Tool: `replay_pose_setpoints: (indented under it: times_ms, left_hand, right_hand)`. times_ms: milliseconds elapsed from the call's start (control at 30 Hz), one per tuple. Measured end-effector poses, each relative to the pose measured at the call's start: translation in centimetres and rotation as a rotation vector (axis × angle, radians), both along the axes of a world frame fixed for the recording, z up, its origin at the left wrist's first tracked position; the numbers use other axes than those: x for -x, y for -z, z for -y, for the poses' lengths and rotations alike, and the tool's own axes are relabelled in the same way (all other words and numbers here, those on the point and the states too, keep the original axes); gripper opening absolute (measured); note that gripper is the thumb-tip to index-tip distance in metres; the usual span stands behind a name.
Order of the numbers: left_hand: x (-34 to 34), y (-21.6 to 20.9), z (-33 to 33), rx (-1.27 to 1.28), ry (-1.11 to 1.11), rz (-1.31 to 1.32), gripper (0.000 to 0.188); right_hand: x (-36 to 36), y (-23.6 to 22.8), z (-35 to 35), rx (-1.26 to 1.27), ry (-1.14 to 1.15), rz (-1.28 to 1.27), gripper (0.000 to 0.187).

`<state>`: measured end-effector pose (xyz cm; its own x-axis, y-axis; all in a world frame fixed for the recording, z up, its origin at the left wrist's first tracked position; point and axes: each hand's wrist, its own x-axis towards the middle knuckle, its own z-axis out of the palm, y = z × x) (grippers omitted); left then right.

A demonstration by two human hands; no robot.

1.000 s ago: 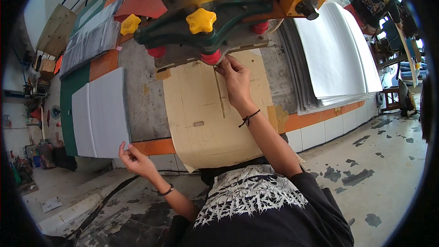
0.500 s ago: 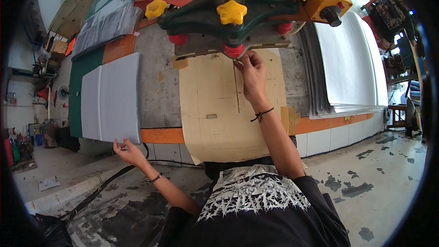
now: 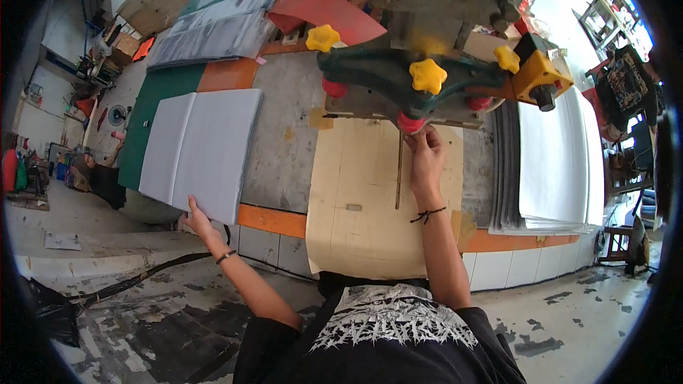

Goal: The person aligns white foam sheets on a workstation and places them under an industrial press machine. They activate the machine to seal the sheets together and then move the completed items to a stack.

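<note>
My left hand (image 3: pixel 201 222) is at the near edge of a stack of white paper (image 3: pixel 213 149) with a fold or step down it. One finger lies on top of the sheets and the others seem to be under the edge. My right hand (image 3: pixel 427 160) is closed in a pinch just under the middle red knob (image 3: pixel 410 122) of a dark green machine arm (image 3: pixel 377 75); what its fingertips hold is hidden. Below that hand lies a cream board (image 3: pixel 356 235) with pencil lines, a small slot and a long thin dark strip (image 3: pixel 399 171).
Yellow star knobs (image 3: pixel 427 77) top the machine arm, with a yellow control box (image 3: pixel 541 80) at its right. A tall pile of large white sheets (image 3: pixel 558 163) stands right of the board. Printed sheets (image 3: pixel 213 32) and red sheets (image 3: pixel 331 16) lie at the far left. An orange edge (image 3: pixel 274 220) runs along the table front.
The view has swung left, so the table and machine appear farther right. My left hand has moved farther onto the paper stack's edge. My right hand stays pinched under the red knob.
</note>
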<state>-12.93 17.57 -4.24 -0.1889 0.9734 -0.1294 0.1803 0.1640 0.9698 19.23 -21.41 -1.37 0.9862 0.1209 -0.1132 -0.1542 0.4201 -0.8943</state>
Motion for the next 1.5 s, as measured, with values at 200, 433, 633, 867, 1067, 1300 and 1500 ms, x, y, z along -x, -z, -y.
replay_pose_setpoints:
  times_ms: [200,433,633,867,1067,1300,1500]
  left_hand:
    - [-0.5,-0.4,0.5,-0.128,-0.133,-0.298,0.096]
    - [-5.7,-4.4,8.7,-0.601,0.555,-0.893,0.078]
    - [-5.2,-3.8,8.5,-0.75,0.578,-1.166,0.053]
    - [-6.1,-12.2,5.5,-0.276,0.767,-1.029,0.044]
    - [-4.6,-13.1,2.9,-0.035,0.77,-0.684,0.062]
    - [-2.5,-12.2,1.1,0.204,0.783,-0.457,0.075]
    - [-2.4,-10.2,1.4,-0.028,0.852,-0.666,0.056]
  right_hand:
    - [0.2,-0.1,-0.8,-0.049,0.044,-0.053,0.013]
    - [-1.0,-2.1,1.5,0.122,-0.159,-0.067,0.019]
    - [1.3,-4.9,9.3,0.6,-0.213,0.256,0.023]
    - [5.7,-1.2,16.6,0.886,-0.02,0.474,0.015]
    - [4.5,-1.6,15.6,0.858,0.016,0.425,0.015]
    - [4.7,-2.3,15.5,0.849,-0.016,0.385,0.015]
    - [4.6,-1.8,15.6,0.883,0.0,0.431,0.015]
